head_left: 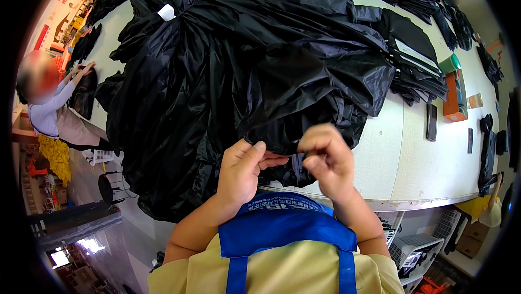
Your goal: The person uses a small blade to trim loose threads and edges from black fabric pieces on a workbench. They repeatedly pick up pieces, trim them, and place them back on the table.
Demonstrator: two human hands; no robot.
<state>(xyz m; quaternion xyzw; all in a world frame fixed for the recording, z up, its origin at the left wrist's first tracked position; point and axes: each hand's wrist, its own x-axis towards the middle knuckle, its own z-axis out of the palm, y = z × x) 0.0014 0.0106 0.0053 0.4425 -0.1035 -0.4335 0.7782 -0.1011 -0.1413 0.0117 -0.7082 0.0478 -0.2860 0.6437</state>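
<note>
A big heap of shiny black fabric (217,66) covers the middle of the white table and hangs over its near left edge. My left hand (240,170) pinches the near edge of this fabric between thumb and fingers, just in front of my body. Close by on the right, my right hand (330,159) is raised with its fingers curled in, slightly smeared by motion. Its fingertips are by the cloth's edge, and whatever they hold is hidden. A small white tag (166,12) lies on the far left part of the heap.
Folded black garments (415,50) are stacked right of the heap. Beyond them stand an orange box (455,98), a green cup-like item (450,63) and a dark phone (431,122). At left, another person (46,107) handles black cloth. White baskets (415,248) sit under the table (423,169).
</note>
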